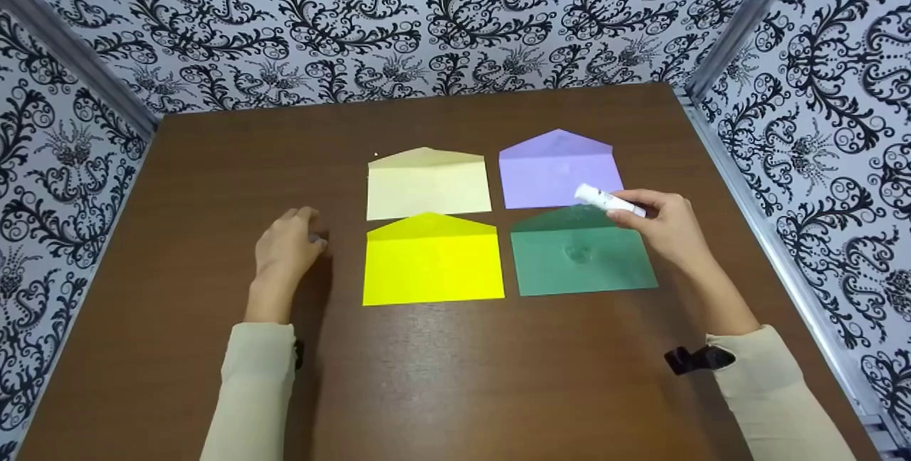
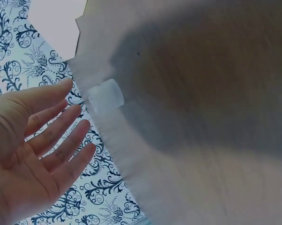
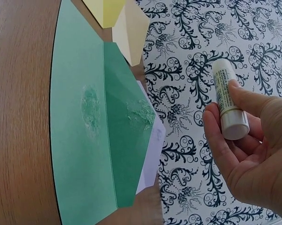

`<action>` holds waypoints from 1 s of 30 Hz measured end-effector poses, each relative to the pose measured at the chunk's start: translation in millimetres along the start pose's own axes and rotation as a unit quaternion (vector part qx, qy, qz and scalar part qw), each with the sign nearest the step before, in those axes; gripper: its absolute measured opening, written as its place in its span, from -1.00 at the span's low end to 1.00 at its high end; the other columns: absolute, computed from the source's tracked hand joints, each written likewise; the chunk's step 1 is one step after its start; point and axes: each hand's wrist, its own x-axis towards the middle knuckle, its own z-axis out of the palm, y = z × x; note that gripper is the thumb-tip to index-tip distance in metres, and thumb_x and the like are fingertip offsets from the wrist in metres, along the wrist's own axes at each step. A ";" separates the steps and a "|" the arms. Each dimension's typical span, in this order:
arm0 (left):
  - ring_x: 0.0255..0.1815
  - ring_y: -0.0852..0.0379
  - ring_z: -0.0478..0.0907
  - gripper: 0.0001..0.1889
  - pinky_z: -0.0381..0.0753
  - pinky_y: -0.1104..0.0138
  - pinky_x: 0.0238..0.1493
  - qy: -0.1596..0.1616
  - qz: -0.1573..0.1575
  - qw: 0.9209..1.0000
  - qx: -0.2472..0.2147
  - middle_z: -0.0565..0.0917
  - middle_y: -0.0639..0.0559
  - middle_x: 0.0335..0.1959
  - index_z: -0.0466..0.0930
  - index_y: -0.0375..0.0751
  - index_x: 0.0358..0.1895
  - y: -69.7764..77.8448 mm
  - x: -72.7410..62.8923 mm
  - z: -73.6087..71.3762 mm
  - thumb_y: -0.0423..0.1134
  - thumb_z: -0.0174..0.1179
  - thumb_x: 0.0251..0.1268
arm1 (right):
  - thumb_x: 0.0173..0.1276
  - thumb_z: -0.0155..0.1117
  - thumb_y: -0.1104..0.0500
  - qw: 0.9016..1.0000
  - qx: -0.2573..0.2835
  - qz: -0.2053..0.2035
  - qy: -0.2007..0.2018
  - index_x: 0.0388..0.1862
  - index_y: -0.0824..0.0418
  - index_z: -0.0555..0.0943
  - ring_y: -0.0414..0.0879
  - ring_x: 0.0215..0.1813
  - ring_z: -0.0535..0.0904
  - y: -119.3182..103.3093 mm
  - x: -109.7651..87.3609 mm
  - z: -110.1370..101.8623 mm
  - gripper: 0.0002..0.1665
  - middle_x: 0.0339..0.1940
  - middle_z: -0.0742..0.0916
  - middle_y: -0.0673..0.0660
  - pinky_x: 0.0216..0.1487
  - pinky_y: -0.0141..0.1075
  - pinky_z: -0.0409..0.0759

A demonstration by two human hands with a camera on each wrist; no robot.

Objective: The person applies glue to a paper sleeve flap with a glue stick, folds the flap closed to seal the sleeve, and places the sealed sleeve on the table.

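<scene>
My right hand (image 1: 672, 230) grips a white glue stick (image 1: 610, 200) between thumb and fingers, above the green envelope (image 1: 583, 262) and the lower edge of the purple envelope (image 1: 559, 180). Whitish glue smears (image 3: 90, 111) show on the green envelope's body and on its raised flap. To the left of the envelopes, my left hand (image 1: 285, 247) is near the table with relaxed fingers and nothing in its grasp. Close to its fingertips, a small white cap (image 2: 107, 95) stands on the table in the left wrist view.
A cream envelope (image 1: 427, 191) and a yellow envelope (image 1: 434, 269) lie left of the purple and green ones, flaps opened away from me. Patterned walls (image 1: 455, 20) border the brown table (image 1: 427, 390) at the back and sides.
</scene>
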 end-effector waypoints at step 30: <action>0.12 -0.26 0.61 -0.49 0.68 -0.06 0.05 0.056 0.044 0.996 -0.049 0.57 -0.24 0.26 0.50 -0.22 0.28 45.7 -2.6 -13.8 -0.24 0.36 0.27 | 0.29 0.43 0.25 1.000 -0.018 -0.010 -0.014 0.03 0.41 0.70 -0.44 -0.40 0.58 -14.1 6.2 14.8 -0.63 -0.15 0.76 0.40 -0.46 -0.59 0.52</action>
